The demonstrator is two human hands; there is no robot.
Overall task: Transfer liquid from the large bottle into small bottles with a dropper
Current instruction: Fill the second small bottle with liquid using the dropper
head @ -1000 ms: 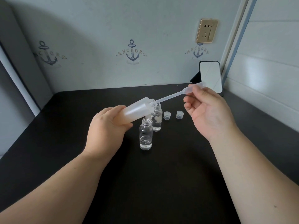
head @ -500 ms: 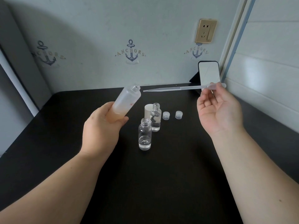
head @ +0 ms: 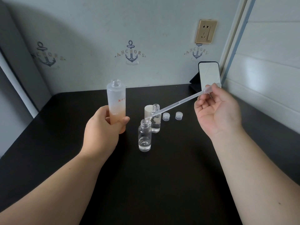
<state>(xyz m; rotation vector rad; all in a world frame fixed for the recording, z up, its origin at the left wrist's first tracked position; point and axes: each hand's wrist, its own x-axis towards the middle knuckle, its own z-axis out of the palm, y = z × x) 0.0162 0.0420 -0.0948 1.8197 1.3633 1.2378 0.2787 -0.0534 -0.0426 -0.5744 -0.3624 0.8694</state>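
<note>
Over the near small bottle [head: 144,137] on the black table [head: 162,184], the dropper [head: 175,104] slants down from the right, its tip just at the open neck. The right hand [head: 217,111] pinches the bulb end; the left hand [head: 103,132] is wrapped round the lower part of the frosted large bottle [head: 116,104], held upright and uncapped to the left. A second small bottle [head: 155,119] stands just behind the first, with two clear caps [head: 172,116] to its right. The risk, as I judge it: the tip comes in at a shallow angle — a squeeze now could send drops down the outside of the neck, or nudge the light bottle over. Half a second ago the dropper lay level in the air and the large bottle leaned right; now the bottle is upright and the tip has dropped to the neck.
</note>
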